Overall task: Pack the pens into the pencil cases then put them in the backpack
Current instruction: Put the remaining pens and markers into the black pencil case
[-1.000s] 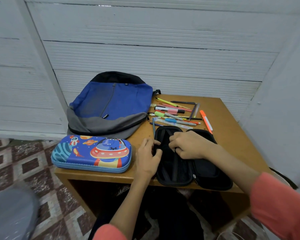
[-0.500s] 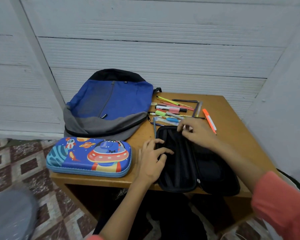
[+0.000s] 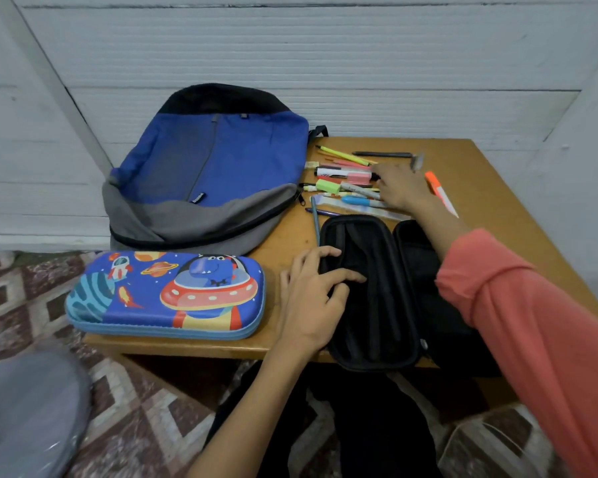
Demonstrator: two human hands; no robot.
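Observation:
A black pencil case (image 3: 377,315) lies unzipped and spread flat at the table's front edge. My left hand (image 3: 311,298) rests on its left half, fingers spread over the rim. My right hand (image 3: 399,188) reaches over the pile of pens (image 3: 349,182) behind the case and touches them; whether it grips one is hidden. An orange highlighter (image 3: 441,193) lies apart on the right. A closed blue pencil case (image 3: 166,294) with a space cartoon sits front left. The blue and grey backpack (image 3: 208,170) lies flat at the back left.
The small wooden table (image 3: 497,188) stands against a white ribbed wall. A blue pencil (image 3: 315,220) lies beside the black case. The backpack and cartoon case overhang the table's left edge. Patterned tiled floor and a grey object (image 3: 28,412) lie below left.
My right hand left the black case and moved back to the pen pile. My left hand stayed on the case's left half, its fingers now more spread.

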